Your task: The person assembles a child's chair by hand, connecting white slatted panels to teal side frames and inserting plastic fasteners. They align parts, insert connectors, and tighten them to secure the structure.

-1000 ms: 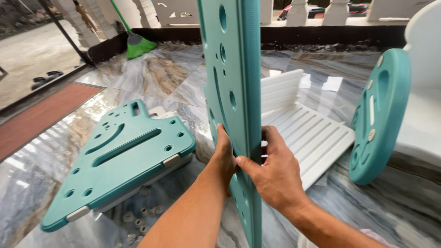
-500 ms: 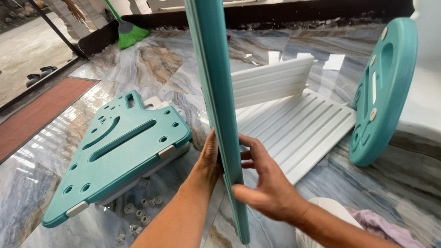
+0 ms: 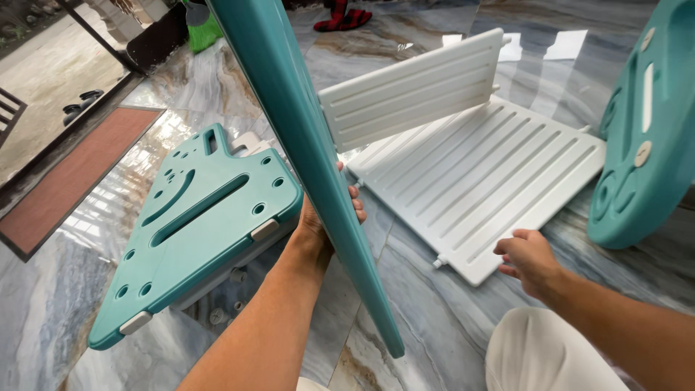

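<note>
Released since the earlier frame: right hand [image 3: 532,257] is now sitting away from the tall teal panel [image 3: 308,156], which was pinched between both hands a moment ago, and is hovering with fingers loosely curled and holding nothing, just beside the near corner of the white slatted panel [image 3: 481,181]. Left hand [image 3: 322,217] is gripping the tall teal panel alone, palm behind it and fingertips wrapping round its right edge; that panel is now leaning top-left to bottom-right, its lower tip hanging just above the marble floor [image 3: 427,297]. Item: flat teal panel with holes and a long slot [image 3: 203,224], lying to the left on stacked pale pieces, white clips on its edge. Item: small grey fittings [image 3: 221,311], lying loose on the floor beneath its near edge; no box or tray is holding them. Item: second white slatted panel [image 3: 413,90], standing hinged up behind the first. Item: rounded teal panel [image 3: 648,137], propped upright at far right. Item: red-brown mat [image 3: 69,181], lying far left by the doorway. Leaning panel is cutting across the view, hiding part of the left hand.
</note>
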